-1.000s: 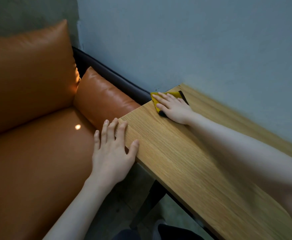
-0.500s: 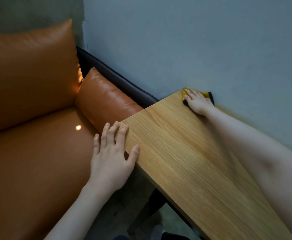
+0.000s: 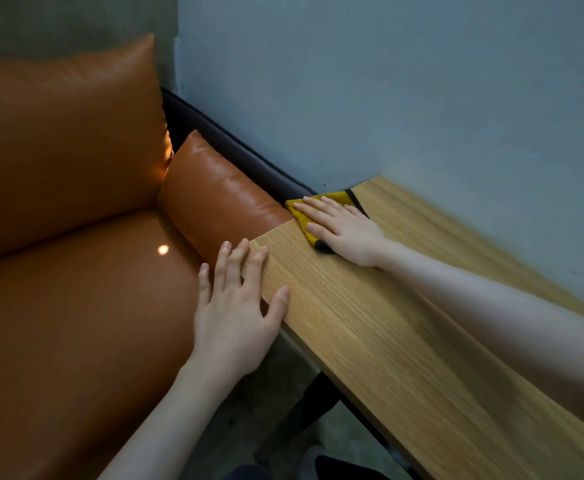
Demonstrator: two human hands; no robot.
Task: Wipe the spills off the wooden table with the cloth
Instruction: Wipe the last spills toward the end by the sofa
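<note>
Running along a blue-grey wall (image 3: 405, 81), the wooden table (image 3: 387, 341) ends beside an orange leather sofa (image 3: 69, 289). At its far end the right hand (image 3: 344, 228) presses flat-fingered on the yellow cloth (image 3: 304, 213). The left hand (image 3: 235, 313), fingers spread, rests on the table's near corner.

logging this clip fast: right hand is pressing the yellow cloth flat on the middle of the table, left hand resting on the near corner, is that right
Not quite. The head view shows the right hand pressing the yellow cloth flat at the far end of the wooden table, by the sofa armrest, not in the middle. The rest holds: the left hand rests on the near corner.
</note>
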